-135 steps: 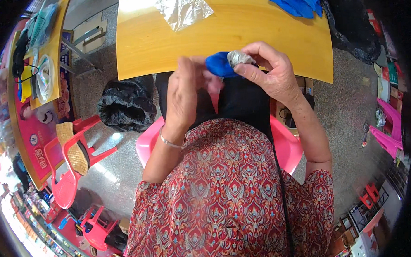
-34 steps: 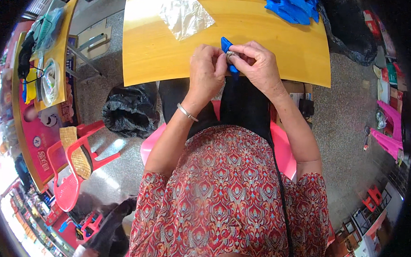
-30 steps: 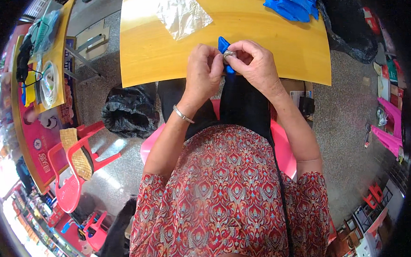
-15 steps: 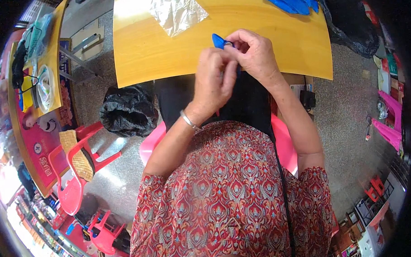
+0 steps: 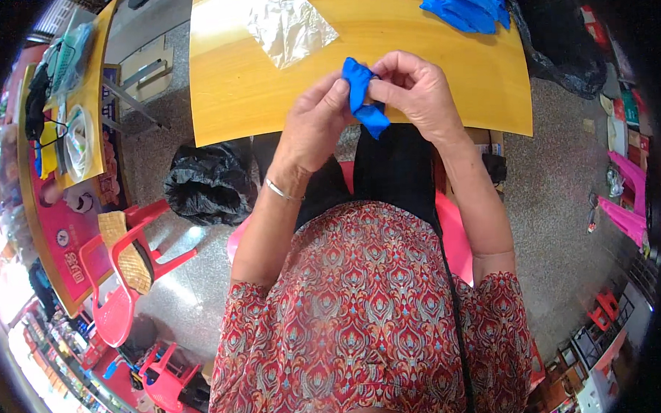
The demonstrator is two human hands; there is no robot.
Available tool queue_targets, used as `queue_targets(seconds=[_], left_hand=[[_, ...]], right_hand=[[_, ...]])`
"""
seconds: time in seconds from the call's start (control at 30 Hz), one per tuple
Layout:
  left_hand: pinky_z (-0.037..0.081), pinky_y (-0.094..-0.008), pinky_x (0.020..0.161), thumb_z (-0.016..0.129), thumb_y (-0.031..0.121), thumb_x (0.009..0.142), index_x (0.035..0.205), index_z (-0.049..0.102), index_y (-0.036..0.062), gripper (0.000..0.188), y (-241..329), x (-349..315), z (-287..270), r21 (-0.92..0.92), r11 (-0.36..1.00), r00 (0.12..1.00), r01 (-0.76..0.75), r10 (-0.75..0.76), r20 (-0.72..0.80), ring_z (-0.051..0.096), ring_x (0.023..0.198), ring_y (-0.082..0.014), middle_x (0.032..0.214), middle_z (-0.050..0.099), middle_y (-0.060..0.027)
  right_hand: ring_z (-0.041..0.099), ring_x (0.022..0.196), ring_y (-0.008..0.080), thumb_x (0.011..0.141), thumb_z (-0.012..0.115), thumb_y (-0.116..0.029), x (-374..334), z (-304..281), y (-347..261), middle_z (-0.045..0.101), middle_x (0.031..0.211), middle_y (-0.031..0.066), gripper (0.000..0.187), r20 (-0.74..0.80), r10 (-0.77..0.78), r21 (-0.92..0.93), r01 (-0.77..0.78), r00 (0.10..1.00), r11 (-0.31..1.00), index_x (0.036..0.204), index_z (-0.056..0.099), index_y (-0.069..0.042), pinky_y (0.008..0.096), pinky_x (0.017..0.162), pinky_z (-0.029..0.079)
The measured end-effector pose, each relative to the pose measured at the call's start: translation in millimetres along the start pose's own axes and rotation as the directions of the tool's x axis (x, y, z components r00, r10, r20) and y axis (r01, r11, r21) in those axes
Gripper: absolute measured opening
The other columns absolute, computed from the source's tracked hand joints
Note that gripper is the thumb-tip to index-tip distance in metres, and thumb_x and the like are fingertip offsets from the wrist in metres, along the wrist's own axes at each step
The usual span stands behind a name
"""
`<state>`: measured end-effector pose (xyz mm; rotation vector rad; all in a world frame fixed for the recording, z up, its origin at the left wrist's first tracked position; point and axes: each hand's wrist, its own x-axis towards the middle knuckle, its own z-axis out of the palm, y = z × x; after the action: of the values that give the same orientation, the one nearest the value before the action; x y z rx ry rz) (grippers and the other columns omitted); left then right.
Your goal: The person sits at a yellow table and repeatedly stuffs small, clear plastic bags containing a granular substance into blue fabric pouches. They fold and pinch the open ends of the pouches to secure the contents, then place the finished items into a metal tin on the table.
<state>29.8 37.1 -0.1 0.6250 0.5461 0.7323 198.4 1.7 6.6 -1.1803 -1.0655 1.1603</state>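
Observation:
Between my hands, just above the near edge of the yellow table [image 5: 269, 107], is a piece of blue cloth [image 5: 358, 89], folded and bent, its lower end hanging down. My left hand [image 5: 319, 119] pinches its left side between thumb and fingers. On the other side my right hand [image 5: 414, 91] grips it, thumb and fingertips pressed together; what lies right under those fingertips is partly hidden. A pile of similar blue pieces [image 5: 469, 5] lies at the table's far right. Farther left on the table rests a clear, crinkled plastic bag [image 5: 291, 26].
A black plastic bag [image 5: 210, 185] stands on the floor left of my legs, near a red plastic chair [image 5: 115, 305]. Another black bag [image 5: 561, 45] hangs by the table's right side. At the left is a second table [image 5: 93, 91] with assorted items. Pink stool legs [image 5: 625, 196] show at right.
My hands have moved slightly apart, and the left has turned so its thumb faces up. More of the blue cloth now shows between them, its end hanging lower.

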Motion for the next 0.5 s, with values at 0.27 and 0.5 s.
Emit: queue_targets(seconds=[0.27,0.5], left_hand=[[0.050,-0.0320,0.085,0.052,0.020,0.096,0.112,0.054,0.0011,0.025,-11.1,-13.4,8.2,-0.095,0.988,0.987,-0.123,0.111,-0.119,0.061,0.094,-0.0169,0.106,0.062,-0.0086],[0.050,-0.0315,0.083,0.053,0.019,0.095,0.115,0.053,0.0036,0.025,-11.1,-27.5,38.6,-0.180,0.956,0.961,-0.233,0.199,-0.191,0.057,0.098,-0.0147,0.106,0.060,-0.0069]], right_hand=[[0.065,0.078,0.0123,0.076,0.074,-0.013,-9.7,9.9,-11.1,0.067,0.086,0.0066,0.024,-0.021,-0.060,-0.149,0.056,0.998,0.987,0.094,0.064,-0.001,0.0268,0.073,0.053],[0.066,0.077,0.0144,0.074,0.073,-0.009,-13.0,21.5,-29.7,0.068,0.084,0.0082,0.023,-0.032,-0.217,-0.396,0.187,0.976,0.899,0.093,0.063,-0.001,0.0274,0.072,0.053]])
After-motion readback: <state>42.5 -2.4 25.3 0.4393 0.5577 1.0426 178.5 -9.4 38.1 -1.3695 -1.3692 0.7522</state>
